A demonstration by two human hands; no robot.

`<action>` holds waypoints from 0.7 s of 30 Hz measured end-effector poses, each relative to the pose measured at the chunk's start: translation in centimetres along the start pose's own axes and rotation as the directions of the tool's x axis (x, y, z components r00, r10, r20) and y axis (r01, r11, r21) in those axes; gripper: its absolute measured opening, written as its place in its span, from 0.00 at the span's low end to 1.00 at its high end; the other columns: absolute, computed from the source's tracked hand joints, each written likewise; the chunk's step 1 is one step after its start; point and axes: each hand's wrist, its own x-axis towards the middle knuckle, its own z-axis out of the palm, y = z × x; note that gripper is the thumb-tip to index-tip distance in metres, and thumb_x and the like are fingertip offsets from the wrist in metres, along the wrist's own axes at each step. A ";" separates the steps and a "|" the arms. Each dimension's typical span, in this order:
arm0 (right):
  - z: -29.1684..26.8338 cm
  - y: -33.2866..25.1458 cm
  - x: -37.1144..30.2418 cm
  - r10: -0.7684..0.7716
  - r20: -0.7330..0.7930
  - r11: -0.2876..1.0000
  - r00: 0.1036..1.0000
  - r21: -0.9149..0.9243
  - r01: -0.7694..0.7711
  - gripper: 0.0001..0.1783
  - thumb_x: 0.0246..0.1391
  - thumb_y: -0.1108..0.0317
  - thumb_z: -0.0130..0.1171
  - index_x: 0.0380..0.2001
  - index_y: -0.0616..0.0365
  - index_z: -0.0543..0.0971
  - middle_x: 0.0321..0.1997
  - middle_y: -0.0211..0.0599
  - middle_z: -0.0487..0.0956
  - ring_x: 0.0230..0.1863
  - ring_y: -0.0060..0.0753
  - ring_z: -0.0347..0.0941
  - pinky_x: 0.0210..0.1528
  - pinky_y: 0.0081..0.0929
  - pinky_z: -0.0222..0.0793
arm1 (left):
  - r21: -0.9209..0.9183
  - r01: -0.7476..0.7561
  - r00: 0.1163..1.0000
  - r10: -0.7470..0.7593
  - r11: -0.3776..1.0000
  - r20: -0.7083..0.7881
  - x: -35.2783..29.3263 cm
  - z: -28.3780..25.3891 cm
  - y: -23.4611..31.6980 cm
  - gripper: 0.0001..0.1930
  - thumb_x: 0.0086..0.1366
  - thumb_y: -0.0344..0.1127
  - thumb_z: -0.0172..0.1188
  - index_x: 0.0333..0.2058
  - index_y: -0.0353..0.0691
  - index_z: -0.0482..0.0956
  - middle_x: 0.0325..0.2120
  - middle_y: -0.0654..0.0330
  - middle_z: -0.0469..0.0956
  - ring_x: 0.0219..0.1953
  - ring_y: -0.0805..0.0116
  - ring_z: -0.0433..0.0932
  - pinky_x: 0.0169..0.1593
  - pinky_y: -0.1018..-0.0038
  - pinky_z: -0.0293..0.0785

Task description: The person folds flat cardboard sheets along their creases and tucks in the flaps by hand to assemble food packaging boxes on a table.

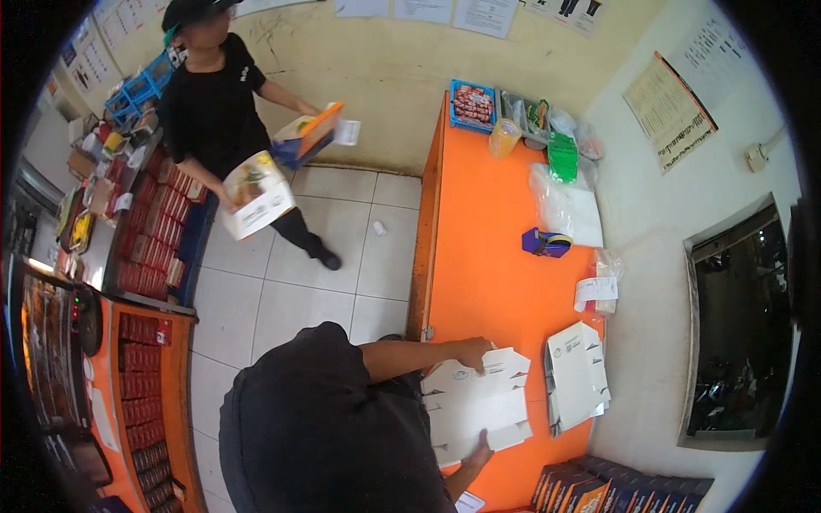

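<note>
Left hand [476, 352]: gripping white carton [479, 400] at upper edge.
Right hand [479, 453]: gripping its lower edge, thumb on top.
Carton spot: orange table [479, 282], left of carton stack [575, 376].
Co-worker [218, 111]: holds printed boxes [258, 195].

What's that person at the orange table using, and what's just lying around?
Being used:
- white cardboard, touched by left hand and right hand
- orange table, under it
- probably the cardboard pile nearby

Seems just lying around:
- tape dispenser
- yellow cup
- green packet
- white scrap on the floor
</note>
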 end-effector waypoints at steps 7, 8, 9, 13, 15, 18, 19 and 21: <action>3.0 -9.5 -3.4 -0.684 -0.212 0.289 0.698 -0.957 -0.008 0.47 0.36 0.49 0.72 0.57 0.62 0.65 0.58 0.55 0.62 0.58 0.59 0.61 0.47 0.58 0.64 | -0.275 0.117 0.980 -0.066 0.954 0.187 -0.9 -2.2 0.9 0.23 0.44 0.34 0.71 0.40 0.33 0.79 0.38 0.53 0.80 0.39 0.62 0.78 0.44 0.68 0.73; 2.5 -10.6 -3.0 -0.782 0.043 0.132 0.622 -0.963 0.233 0.48 0.35 0.48 0.72 0.57 0.60 0.66 0.56 0.56 0.65 0.57 0.57 0.63 0.48 0.55 0.65 | -0.280 0.116 0.973 -0.052 0.953 0.226 -0.8 -1.7 1.8 0.23 0.44 0.34 0.71 0.40 0.33 0.79 0.38 0.53 0.80 0.39 0.62 0.78 0.44 0.68 0.73; 1.9 -11.7 -2.4 -0.825 0.288 -0.050 0.486 -0.894 0.444 0.48 0.33 0.47 0.72 0.57 0.59 0.66 0.55 0.56 0.67 0.56 0.55 0.64 0.49 0.53 0.65 | -0.295 0.104 0.962 -0.022 0.950 0.271 -0.9 -1.7 3.1 0.24 0.44 0.32 0.72 0.42 0.34 0.78 0.37 0.53 0.81 0.40 0.63 0.78 0.46 0.68 0.73; 2.3 -15.5 1.1 -0.210 0.364 0.347 0.907 -0.840 0.417 0.40 0.37 0.61 0.72 0.54 0.63 0.68 0.45 0.50 0.76 0.46 0.50 0.73 0.47 0.42 0.69 | -0.312 0.066 0.939 0.047 0.948 0.340 -0.6 -2.5 3.3 0.27 0.43 0.32 0.72 0.46 0.36 0.77 0.39 0.55 0.80 0.41 0.64 0.78 0.47 0.68 0.72; -1.8 -12.0 6.8 -0.097 0.535 0.487 0.839 -0.710 0.509 0.42 0.35 0.62 0.73 0.55 0.64 0.66 0.39 0.46 0.79 0.40 0.44 0.76 0.45 0.37 0.70 | -0.317 0.129 0.923 0.003 0.940 0.384 0.1 -1.8 1.3 0.26 0.44 0.34 0.73 0.44 0.34 0.77 0.38 0.54 0.80 0.42 0.64 0.77 0.47 0.68 0.72; 2.4 -13.5 6.0 0.079 0.525 0.443 0.847 -0.780 0.442 0.45 0.33 0.57 0.74 0.55 0.65 0.66 0.44 0.48 0.78 0.43 0.42 0.75 0.48 0.34 0.69 | -0.274 0.186 0.945 -0.097 0.944 0.311 -0.2 -2.6 -1.1 0.27 0.43 0.35 0.74 0.44 0.36 0.78 0.38 0.54 0.80 0.42 0.64 0.78 0.47 0.68 0.72; 0.2 -11.2 7.5 -0.050 0.588 0.331 0.807 -0.753 0.569 0.45 0.34 0.57 0.73 0.55 0.67 0.66 0.47 0.54 0.76 0.48 0.46 0.73 0.52 0.36 0.67 | -0.236 0.268 0.922 -0.177 0.934 0.345 0.3 -2.4 -0.8 0.28 0.43 0.34 0.74 0.45 0.37 0.77 0.38 0.53 0.80 0.42 0.64 0.78 0.47 0.69 0.72; -2.6 -8.1 10.4 -0.031 0.500 0.265 0.866 -0.831 0.489 0.48 0.33 0.55 0.73 0.56 0.69 0.65 0.51 0.57 0.73 0.52 0.50 0.70 0.54 0.37 0.64 | -0.193 0.342 0.892 -0.253 0.920 0.374 1.1 -1.7 -1.1 0.28 0.42 0.33 0.74 0.45 0.37 0.77 0.39 0.52 0.80 0.42 0.64 0.78 0.47 0.69 0.72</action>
